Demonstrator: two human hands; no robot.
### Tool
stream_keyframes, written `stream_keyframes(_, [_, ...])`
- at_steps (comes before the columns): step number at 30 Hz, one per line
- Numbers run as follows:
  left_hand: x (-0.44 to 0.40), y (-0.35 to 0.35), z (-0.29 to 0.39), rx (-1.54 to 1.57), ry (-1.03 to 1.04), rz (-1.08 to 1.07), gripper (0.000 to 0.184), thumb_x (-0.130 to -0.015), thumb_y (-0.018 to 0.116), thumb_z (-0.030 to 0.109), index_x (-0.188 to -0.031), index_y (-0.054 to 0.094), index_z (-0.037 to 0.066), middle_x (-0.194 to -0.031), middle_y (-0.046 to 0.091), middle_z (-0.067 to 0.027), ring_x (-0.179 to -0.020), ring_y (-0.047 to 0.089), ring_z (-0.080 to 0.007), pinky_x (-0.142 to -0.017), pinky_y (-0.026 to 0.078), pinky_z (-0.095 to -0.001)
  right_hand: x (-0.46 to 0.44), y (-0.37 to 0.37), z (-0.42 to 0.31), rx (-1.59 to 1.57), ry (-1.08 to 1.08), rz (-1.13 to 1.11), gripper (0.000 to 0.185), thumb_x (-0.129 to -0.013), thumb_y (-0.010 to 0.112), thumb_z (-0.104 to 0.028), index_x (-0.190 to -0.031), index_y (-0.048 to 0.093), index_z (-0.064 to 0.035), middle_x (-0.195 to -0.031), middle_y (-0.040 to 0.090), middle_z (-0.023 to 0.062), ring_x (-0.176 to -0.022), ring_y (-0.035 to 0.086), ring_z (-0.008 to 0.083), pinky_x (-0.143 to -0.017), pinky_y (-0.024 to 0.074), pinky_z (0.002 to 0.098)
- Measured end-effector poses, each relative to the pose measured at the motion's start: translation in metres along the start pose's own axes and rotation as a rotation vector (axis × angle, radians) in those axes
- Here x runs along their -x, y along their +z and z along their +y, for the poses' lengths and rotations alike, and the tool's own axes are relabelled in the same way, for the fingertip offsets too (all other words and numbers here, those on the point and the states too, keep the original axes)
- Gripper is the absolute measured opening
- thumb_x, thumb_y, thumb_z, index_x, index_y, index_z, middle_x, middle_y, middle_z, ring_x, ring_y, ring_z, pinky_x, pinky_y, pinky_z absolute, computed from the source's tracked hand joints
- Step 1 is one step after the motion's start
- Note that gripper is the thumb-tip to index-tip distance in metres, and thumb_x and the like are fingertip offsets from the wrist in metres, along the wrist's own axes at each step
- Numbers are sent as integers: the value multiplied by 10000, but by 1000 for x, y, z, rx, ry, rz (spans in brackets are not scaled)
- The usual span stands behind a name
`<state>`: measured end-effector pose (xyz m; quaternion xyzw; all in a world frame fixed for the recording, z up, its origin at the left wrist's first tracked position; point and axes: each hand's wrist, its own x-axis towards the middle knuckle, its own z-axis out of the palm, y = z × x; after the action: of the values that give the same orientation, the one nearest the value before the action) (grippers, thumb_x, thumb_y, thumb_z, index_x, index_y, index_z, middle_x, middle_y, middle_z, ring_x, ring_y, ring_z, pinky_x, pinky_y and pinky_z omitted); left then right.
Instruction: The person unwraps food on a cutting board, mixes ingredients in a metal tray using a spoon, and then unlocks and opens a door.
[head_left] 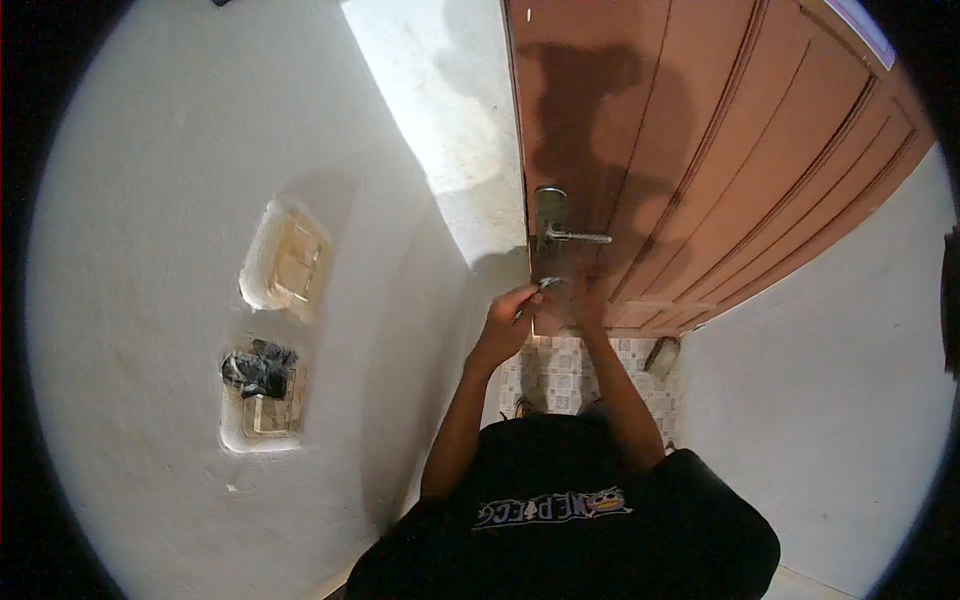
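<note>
1. Tight little spot, honestly: pale wall (150, 220) on the left, patterned tile floor (560, 365), brown panelled door (700, 150) straight ahead with a big shadow across it.
2. The thing in play is a small shiny piece (551, 283), silvery and kinda curved at the top. Too tiny to say what it is. It's in front of the door, just below the metal handle (551, 231) in this view.
3. Left hand (505, 325): fingers curled in narrow, pinching that piece near the tips.
4. Right hand (591, 300): just beside it, super blurry, so I can't tell how wide the fingers are or if they've got anything.
5. Handle's a lever on a dull silvery plate, lever pointing right.
</note>
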<state>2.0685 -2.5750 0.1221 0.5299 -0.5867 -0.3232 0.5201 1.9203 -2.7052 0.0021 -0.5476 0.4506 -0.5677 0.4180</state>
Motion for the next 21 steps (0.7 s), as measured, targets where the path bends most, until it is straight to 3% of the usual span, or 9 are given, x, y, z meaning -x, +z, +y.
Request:
stream_keyframes(3, [-41,16,13,-217,98,-126,242,-1006,547,203,-1007,703,17,-1016,721,-132,-939,682,-266,-876,511,-420,15,12,2,-208,251,-60,613,-873,694,-418,-1257,529,31,-1201,610,191,-1055,619,359,-949,494,441])
stream_keyframes(7, [-71,44,24,-483,294,-108,186,-941,593,178,-983,724,52,-1092,718,-113,-1051,664,-293,-1021,441,-469,14,22,-2,-245,305,-30,608,-876,689,-422,-1257,531,26,-1197,609,185,-1052,617,354,-945,495,441])
stream_keyframes(9, [-83,55,24,-544,478,39,153,-905,607,145,-957,731,71,-1150,709,-63,-1141,626,-279,-1125,358,-477,13,24,-6,-257,316,-19,606,-878,686,-424,-1257,531,23,-1196,608,182,-1050,616,351,-943,495,440])
stream_keyframes(12, [-94,62,18,-597,473,62,150,-900,615,152,-942,735,74,-1197,695,-37,-1193,594,-266,-1162,325,-471,13,25,-8,-267,330,-9,602,-880,682,-427,-1256,532,20,-1193,607,178,-1048,614,347,-941,495,440])
stream_keyframes(16, [-100,61,21,-564,449,13,154,-892,626,161,-953,737,73,-1184,701,-50,-1154,615,-280,-1114,392,-447,15,29,-7,-277,342,2,598,-884,677,-431,-1256,534,15,-1190,606,172,-1044,612,341,-937,496,439])
stream_keyframes(18, [-103,64,23,-410,344,50,115,-841,646,140,-902,724,81,-1094,708,-60,-1115,605,-309,-1024,451,-459,15,30,-7,-283,346,7,595,-885,674,-432,-1256,534,12,-1188,605,169,-1043,611,338,-935,496,439])
stream_keyframes(21, [-109,60,19,-410,378,32,138,-839,635,144,-919,720,71,-1066,709,-83,-1050,631,-314,-948,492,-439,18,32,-8,-290,352,17,592,-888,670,-435,-1256,535,8,-1185,604,165,-1040,609,334,-932,496,439])
